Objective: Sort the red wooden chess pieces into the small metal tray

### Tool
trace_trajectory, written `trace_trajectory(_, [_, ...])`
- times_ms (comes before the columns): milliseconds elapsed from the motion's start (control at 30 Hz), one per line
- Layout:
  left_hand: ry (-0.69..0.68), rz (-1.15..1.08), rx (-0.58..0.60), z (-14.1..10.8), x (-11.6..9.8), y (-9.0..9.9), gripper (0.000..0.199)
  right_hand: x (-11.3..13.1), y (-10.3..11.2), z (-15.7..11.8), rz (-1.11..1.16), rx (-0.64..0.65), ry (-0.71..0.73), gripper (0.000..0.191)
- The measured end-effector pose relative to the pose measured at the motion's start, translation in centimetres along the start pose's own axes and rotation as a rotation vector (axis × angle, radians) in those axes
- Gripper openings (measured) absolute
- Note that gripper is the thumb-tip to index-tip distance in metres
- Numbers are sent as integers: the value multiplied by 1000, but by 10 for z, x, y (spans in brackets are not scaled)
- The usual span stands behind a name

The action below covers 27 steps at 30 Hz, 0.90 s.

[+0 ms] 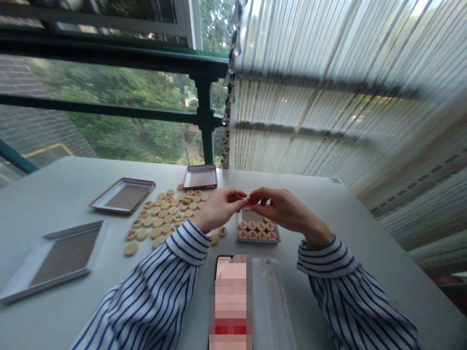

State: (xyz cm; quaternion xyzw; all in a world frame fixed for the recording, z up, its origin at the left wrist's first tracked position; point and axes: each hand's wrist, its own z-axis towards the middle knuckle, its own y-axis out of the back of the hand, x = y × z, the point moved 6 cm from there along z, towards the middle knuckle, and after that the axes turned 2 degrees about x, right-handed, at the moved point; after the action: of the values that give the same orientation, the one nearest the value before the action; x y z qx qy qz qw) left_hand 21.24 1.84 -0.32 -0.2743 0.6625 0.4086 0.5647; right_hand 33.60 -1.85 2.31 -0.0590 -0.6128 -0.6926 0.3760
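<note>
My left hand (221, 206) and my right hand (279, 206) meet over a small open box (251, 214), fingers pinched together. Between their fingertips is a round xiangqi piece (250, 201) with red marking, mostly covered by the fingers. Inside the box, several wooden pieces with red characters (252, 235) stand in two rows at the near side, and part of another piece shows under my right hand. Left of the box, many loose xiangqi pieces (164, 214) lie spread on the table, some face down, some showing red or black characters.
Two shallow lids or trays, one brown-edged tray (95, 208) and another tray (200, 186), lie behind the pieces. A larger grey-white tray (95, 248) is at left. A phone (223, 265) and a clear plastic sleeve (272, 301) lie in front on the white table (120, 301).
</note>
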Motion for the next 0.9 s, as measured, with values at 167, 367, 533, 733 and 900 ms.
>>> trace_trajectory(167, [-13,15,3,2,4,-1,17,0,-1,-1,-55,17,5,20])
trace_trajectory(367, [-11,36,0,5,12,-2,17,-1,-3,-1,-81,40,-1,21])
trace_trajectory(533, [-26,44,3,5,12,-4,17,-4,-5,-1,-98,46,-3,20])
trace_trajectory(733, [-38,112,7,9,20,-2,23,-11,-4,-1,-106,62,-26,21])
trace_trajectory(900, [-144,358,-50,8,22,6,27,-23,-1,-2,-150,105,-71,20])
